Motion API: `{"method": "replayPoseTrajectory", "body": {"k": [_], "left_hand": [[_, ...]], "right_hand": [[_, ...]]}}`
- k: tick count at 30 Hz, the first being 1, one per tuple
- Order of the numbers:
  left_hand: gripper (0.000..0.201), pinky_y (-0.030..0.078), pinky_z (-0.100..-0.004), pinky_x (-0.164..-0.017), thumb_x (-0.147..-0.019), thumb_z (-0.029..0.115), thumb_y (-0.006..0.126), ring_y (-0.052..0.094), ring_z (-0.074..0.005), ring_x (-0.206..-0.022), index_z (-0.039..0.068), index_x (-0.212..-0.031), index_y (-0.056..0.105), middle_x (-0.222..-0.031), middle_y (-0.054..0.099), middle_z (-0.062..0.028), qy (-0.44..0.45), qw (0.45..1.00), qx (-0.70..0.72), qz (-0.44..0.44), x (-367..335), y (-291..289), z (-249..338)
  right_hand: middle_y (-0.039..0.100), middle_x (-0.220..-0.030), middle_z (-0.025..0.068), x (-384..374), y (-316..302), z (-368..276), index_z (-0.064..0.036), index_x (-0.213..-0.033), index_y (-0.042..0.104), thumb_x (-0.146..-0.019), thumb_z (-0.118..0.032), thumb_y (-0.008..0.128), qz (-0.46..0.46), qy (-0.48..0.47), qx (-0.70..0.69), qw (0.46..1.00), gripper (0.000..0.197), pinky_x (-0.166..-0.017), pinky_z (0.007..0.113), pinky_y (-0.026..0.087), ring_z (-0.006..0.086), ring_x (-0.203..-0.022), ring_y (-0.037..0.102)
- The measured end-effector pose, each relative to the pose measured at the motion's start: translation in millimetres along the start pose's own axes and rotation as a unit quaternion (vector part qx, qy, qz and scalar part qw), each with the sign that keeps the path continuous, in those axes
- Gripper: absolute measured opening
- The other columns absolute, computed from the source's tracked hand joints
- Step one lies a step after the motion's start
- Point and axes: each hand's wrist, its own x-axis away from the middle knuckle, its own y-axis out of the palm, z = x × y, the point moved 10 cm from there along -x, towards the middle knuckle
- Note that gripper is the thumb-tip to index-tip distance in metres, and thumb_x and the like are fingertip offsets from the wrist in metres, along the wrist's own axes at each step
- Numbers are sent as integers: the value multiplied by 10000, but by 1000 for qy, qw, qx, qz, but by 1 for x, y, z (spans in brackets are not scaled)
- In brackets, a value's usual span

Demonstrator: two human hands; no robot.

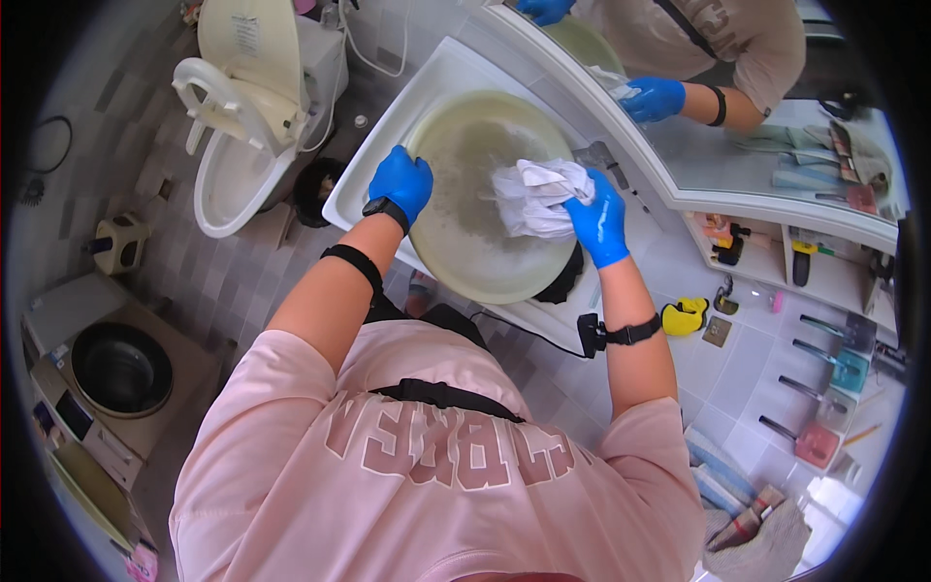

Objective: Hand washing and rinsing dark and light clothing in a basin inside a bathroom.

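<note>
A large pale yellow-green basin (pixel 456 275) of cloudy water rests on the white sink (pixel 441 70). My left hand (pixel 401 184), in a blue glove, is closed at the basin's left rim, fingers curled over the edge. A wet, bunched white cloth (pixel 539 199) sits at the right side of the basin, over the water, its lower left part seemingly in it. My right hand (pixel 597 219), also in a blue glove, grips the cloth's right side. The faucet (pixel 603 163) is just beyond the cloth, partly hidden by the basin and cloth.
A mirror cabinet (pixel 669 199) overhangs the sink's right side, with shelves below. A yellow cloth (pixel 685 316) hangs at the right wall near toothbrush cups (pixel 817 442) and towels (pixel 722 470). The toilet (pixel 231 184) stands at left, a washing machine (pixel 97 436) at lower left.
</note>
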Motion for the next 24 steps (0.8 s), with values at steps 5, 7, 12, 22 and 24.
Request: {"method": "replayPoseTrajectory", "body": {"k": [5, 7, 12, 22, 24], "left_hand": [[314, 529, -520, -852, -912, 237, 566, 663, -457, -984, -31, -1072, 600, -1048, 676, -294, 3, 1000, 12, -17, -2, 3, 1], [324, 527, -520, -861, -909, 243, 568, 662, -454, -994, -23, -1091, 598, -1058, 677, -291, -8, 1000, 11, -22, -2, 4, -2], [343, 516, -522, -892, -906, 246, 564, 652, -453, -1034, -21, -1119, 591, -1090, 673, -288, 7, 1000, 4, -17, -1, 4, 1], [352, 516, -517, -881, -891, 271, 579, 657, -463, -1011, -31, -1070, 600, -1051, 681, -293, 29, 999, -9, 14, -4, 6, 2], [353, 516, -519, -881, -890, 272, 580, 656, -466, -1011, -30, -1070, 600, -1051, 679, -298, 35, 999, -15, 23, -10, 9, -4]], "right_hand": [[694, -1136, 156, 35, -79, -13, 38, -1231, 601, -769, -71, 783, 83, 10, -26, 996, 508, -938, 352, 511, 209, -1040, 659], [692, -1133, 153, 49, -109, -23, 39, -1232, 602, -780, -63, 786, 108, 2, -26, 994, 499, -943, 349, 507, 210, -1046, 657], [665, -1197, 141, 85, -183, -21, 40, -1265, 590, -821, -45, 773, 185, -3, -43, 982, 488, -991, 343, 475, 217, -1105, 629], [647, -1228, 133, 132, -242, 36, 41, -1289, 578, -833, -45, 772, 244, 97, -95, 960, 503, -996, 337, 477, 210, -1125, 615], [650, -1221, 139, 136, -237, 53, 34, -1288, 580, -828, -51, 776, 246, 106, -111, 957, 508, -994, 341, 478, 213, -1121, 617]]}}
